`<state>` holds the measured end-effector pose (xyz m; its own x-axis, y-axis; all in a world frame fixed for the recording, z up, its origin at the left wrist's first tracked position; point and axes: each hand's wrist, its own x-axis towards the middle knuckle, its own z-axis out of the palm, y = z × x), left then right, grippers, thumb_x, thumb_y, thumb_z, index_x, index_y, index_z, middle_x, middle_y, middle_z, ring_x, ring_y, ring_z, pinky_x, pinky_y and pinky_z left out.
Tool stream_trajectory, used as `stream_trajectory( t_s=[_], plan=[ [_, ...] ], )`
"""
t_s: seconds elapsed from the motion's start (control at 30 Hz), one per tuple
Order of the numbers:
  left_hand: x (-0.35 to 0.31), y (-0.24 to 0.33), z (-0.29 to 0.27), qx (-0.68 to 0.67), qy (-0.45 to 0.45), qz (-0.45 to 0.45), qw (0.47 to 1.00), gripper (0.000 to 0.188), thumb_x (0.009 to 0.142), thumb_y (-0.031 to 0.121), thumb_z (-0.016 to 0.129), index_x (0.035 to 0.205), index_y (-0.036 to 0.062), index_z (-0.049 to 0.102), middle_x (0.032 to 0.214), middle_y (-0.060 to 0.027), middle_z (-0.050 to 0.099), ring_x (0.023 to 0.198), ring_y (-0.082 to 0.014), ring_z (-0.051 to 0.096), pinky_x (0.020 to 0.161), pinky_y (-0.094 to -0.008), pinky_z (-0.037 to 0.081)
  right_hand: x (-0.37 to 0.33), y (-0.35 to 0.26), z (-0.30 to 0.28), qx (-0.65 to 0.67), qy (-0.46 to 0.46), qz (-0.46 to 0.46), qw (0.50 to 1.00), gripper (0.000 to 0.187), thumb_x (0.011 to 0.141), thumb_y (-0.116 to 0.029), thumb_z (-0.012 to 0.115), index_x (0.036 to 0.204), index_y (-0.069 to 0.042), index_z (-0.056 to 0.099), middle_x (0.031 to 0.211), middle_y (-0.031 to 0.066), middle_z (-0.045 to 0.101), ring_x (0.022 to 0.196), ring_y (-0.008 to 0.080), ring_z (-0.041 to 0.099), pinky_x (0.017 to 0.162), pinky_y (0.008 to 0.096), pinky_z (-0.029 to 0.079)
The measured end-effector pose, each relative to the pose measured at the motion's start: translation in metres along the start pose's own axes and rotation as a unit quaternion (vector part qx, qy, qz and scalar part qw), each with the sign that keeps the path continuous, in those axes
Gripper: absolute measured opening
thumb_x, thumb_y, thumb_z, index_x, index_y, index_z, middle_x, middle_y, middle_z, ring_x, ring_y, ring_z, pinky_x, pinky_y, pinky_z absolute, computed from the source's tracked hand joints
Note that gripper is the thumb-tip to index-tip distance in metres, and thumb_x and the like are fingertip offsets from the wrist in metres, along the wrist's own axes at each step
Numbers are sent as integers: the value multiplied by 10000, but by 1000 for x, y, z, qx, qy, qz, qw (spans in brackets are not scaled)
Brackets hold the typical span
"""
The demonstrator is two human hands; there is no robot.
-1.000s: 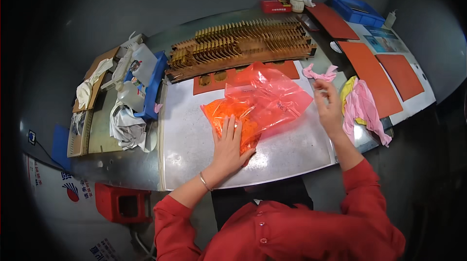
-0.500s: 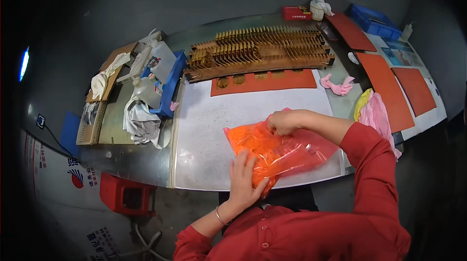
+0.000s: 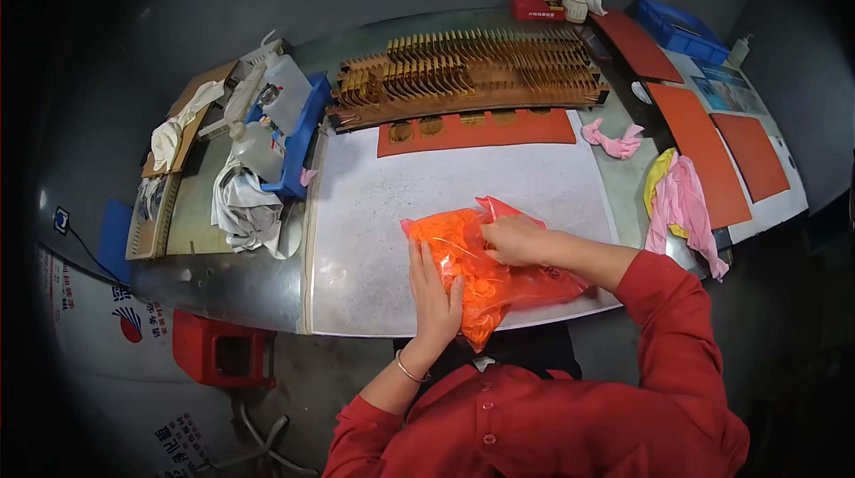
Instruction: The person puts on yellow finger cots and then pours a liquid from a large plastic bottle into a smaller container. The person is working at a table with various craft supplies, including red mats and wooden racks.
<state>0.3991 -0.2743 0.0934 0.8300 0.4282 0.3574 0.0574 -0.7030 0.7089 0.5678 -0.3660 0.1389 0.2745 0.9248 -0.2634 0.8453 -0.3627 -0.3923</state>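
Observation:
A see-through reddish plastic bag (image 3: 456, 251), packed with small bright orange pieces, rests near the table's front edge. The pieces have rounded shapes like finger cots, but their kind is not certain. Along the bag's left side lies my left hand (image 3: 434, 295), fingers stretched out and pressing flat against the plastic. My right hand (image 3: 515, 240) is closed at the upper right of the bag, its curled fingers gripping the film. Its fingertips are partly hidden. The loose, flatter end of the bag spreads out beneath my right wrist.
Behind the bag, an orange mat (image 3: 481, 133) bears round and square metal pieces, in front of a long rack (image 3: 472, 77) of thin brass-coloured plates. At left stands a blue bin (image 3: 307, 135) with bottles, beside white cloths (image 3: 245, 211). Pink cloths (image 3: 684, 202) lie at right.
The bag's filled part has been drawn upright and narrower, its loose end pulled in. My right hand has come slightly nearer; my left hand has slid up along the bag's side.

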Motion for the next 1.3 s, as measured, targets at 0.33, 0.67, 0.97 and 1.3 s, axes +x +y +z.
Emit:
stream_trajectory(
  t_s=[0.33,0.67,0.97,1.3],
  plan=[
    [-4,-3,-4,-31,6,2,999,657,803,134,489,1313,-60,123,1363,-269,98,1266,-394,133,1027,-426,143,1,5,8,159,40,15,986,100,695,-70,523,733,14,564,641,148,576,596,233,584,547,318,446],
    [2,3,-2,-112,14,-11,994,671,764,30,480,1331,-11,125,1378,-243,71,1281,-366,103,1038,-405,124,-4,22,-3,156,109,5,982,162,669,-156,555,716,-1,569,706,150,584,655,282,560,572,357,420],
    [24,-16,-12,-151,3,-33,988,680,728,-4,465,1336,25,162,1383,-223,87,1281,-357,115,1040,-394,134,1,48,-15,487,73,100,865,109,754,-124,547,694,-33,546,592,39,543,448,84,488,385,218,400],
    [41,31,-36,-208,-75,-27,975,442,798,-3,463,1225,-14,349,1273,-189,363,1130,-289,424,912,-321,349,-5,92,4,709,178,22,682,69,839,-107,441,827,-59,490,632,99,597,498,139,575,427,195,436]
  ],
)
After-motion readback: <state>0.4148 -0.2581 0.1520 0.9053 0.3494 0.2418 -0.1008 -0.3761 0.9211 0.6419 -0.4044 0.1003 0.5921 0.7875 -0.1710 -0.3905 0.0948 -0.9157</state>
